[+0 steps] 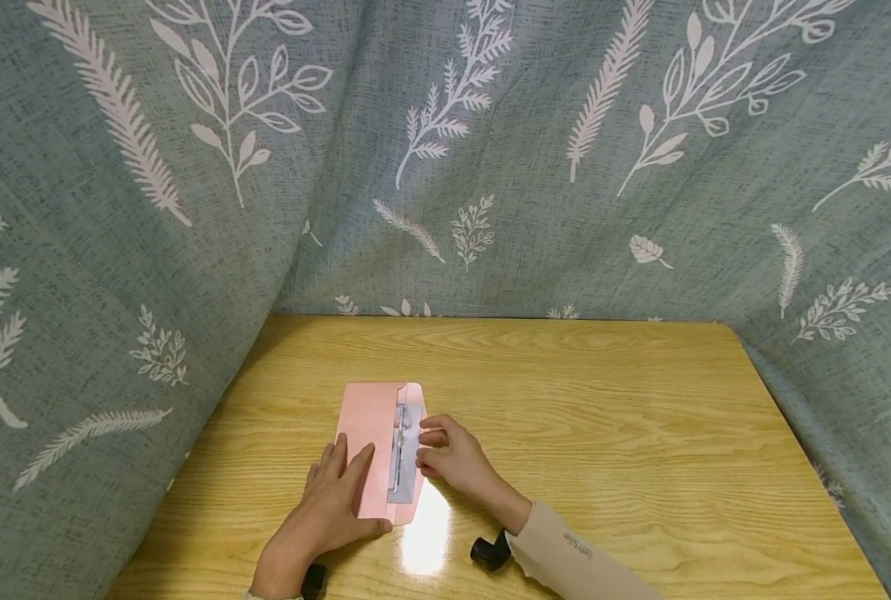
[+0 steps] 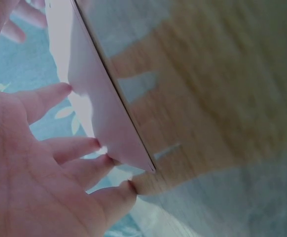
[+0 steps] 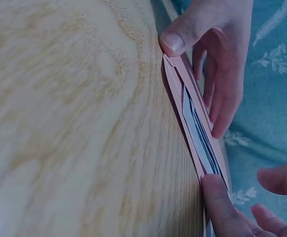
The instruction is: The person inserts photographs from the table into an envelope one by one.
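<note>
A pink envelope [image 1: 370,417] lies on the wooden table, its flap [image 1: 414,396] folded out to the right. Grey-white printed cards or photos [image 1: 407,450] show in the opening, stacked in several thin layers in the right wrist view. My left hand [image 1: 332,504] rests across the envelope with fingers spread, the thumb at its near corner [image 3: 169,60]. My right hand [image 1: 456,458] is at the flap's outer edge, fingers loosely bent. In the right wrist view one digit [image 3: 216,195] touches the envelope's edge while the other fingers stand apart from it.
The wood-grain table [image 1: 603,417] reaches to the right and back. A grey-green curtain [image 1: 528,208] with white leaf prints surrounds it on the back and sides. Light glares off the tabletop just below the envelope.
</note>
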Action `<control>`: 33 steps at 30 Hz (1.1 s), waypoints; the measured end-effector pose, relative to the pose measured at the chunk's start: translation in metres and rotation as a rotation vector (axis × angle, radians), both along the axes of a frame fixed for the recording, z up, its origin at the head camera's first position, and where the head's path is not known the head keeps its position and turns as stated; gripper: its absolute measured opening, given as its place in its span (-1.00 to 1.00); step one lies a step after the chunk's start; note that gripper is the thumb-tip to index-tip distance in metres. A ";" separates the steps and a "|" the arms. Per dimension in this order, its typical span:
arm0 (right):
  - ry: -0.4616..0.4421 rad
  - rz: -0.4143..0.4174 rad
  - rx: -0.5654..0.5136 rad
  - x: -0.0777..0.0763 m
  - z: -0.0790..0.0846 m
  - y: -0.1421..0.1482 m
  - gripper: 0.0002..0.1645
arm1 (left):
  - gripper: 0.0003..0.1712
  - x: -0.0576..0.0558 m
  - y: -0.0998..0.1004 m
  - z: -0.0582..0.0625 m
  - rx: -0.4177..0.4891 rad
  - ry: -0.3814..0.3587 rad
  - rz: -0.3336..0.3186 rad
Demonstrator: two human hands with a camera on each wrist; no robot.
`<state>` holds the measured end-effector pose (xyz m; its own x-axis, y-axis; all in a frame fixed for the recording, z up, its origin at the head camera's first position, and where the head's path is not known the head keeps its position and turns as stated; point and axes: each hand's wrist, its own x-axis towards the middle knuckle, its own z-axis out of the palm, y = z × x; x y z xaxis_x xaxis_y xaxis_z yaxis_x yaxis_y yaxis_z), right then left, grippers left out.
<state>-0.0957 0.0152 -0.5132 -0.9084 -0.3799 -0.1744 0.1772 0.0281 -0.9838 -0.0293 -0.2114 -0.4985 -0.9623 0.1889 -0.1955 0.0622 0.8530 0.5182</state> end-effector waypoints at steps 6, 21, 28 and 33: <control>0.018 -0.001 0.005 -0.002 0.001 -0.006 -0.52 | 0.30 0.001 0.001 0.001 0.007 0.018 -0.007; 0.035 -0.014 0.007 -0.005 -0.001 -0.018 -0.55 | 0.28 0.003 0.001 0.005 -0.004 0.030 -0.017; 0.023 -0.008 -0.002 -0.006 0.001 -0.021 -0.57 | 0.28 0.003 0.001 0.004 -0.012 0.035 -0.020; 0.007 -0.009 -0.025 -0.006 0.001 -0.024 -0.57 | 0.27 0.002 0.001 0.003 0.000 0.042 -0.024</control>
<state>-0.1014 -0.0085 -0.5126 -0.9132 -0.3755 -0.1583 0.1702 0.0015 -0.9854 -0.0272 -0.2100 -0.4953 -0.9649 0.2119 -0.1549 0.1043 0.8511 0.5145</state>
